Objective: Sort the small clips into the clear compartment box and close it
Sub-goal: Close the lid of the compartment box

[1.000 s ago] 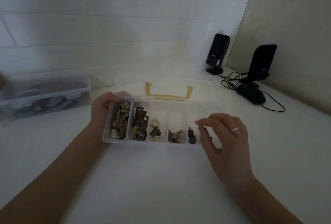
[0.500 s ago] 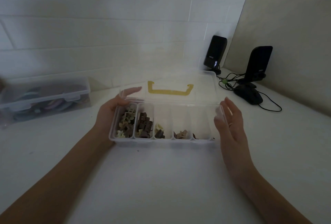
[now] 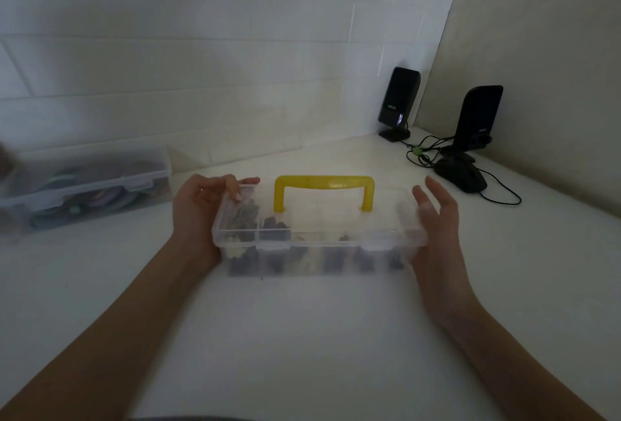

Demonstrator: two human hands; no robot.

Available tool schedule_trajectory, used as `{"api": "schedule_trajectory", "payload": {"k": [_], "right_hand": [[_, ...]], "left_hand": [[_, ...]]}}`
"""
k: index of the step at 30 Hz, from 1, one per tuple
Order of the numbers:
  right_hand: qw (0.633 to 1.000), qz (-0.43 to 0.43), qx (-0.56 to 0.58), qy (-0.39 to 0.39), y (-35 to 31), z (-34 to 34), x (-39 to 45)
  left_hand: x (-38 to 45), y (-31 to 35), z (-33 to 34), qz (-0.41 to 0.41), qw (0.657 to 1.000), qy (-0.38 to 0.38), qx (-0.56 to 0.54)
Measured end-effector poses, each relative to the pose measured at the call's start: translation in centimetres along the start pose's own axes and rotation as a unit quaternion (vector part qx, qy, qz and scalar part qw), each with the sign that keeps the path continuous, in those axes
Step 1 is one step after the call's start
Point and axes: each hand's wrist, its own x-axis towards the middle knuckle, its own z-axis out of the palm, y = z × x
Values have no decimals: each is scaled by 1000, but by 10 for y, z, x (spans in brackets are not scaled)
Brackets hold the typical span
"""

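Note:
The clear compartment box [image 3: 319, 235] sits on the white table in front of me with its lid down and a yellow handle [image 3: 324, 182] on top. Dark and pale small clips [image 3: 245, 215] show through the lid and front wall, mostly in the left compartments. My left hand [image 3: 198, 208] grips the box's left end, its fingers curled over the lid's corner. At the right end my right hand [image 3: 437, 219] rests against the box with straight fingers.
A clear lidded storage box [image 3: 84, 185] with coloured rolls stands at the far left by the wall. Two black speakers [image 3: 398, 101] [image 3: 480, 118], a black mouse [image 3: 460, 177] and cables occupy the back right corner.
The lid has swung down from open onto the box. My right hand moved from the compartments to the right end, and my left hand's fingers came over the lid's corner.

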Motion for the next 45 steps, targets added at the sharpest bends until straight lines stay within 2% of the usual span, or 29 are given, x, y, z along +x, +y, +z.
{"api": "schedule_trajectory", "payload": {"k": [4, 7, 10, 13, 15, 18, 22, 25, 31, 45], "right_hand": [[994, -50, -93, -4, 4, -1, 0], [983, -95, -158, -8, 2, -1, -2], [975, -88, -202, -1, 4, 0, -6], [977, -68, -201, -16, 2, 0, -10], [972, -65, -224, -35, 1, 0, -14], [966, -41, -250, -56, -3, 2, -22], [965, -29, -255, -60, -8, 4, -29], [962, -33, -267, -52, -8, 3, -32], [956, -35, -288, -53, -7, 0, -34], [942, -70, -326, -50, 1, -4, -21]], "left_hand": [[-2, 0, -3, 7, 997, -7, 71], [-7, -1, 2, 47, 986, 9, 158], [-14, 1, 6, 84, 975, 29, 202], [-23, 7, 4, 143, 929, 55, 336], [-34, 8, 1, 145, 905, 49, 397], [-54, 4, 0, 86, 930, 16, 358], [-71, 0, 11, 78, 929, 0, 362], [-73, -8, 10, 108, 889, 39, 443], [-81, -14, 11, 164, 834, 90, 518], [-83, -17, 10, 225, 790, 91, 562]]}}
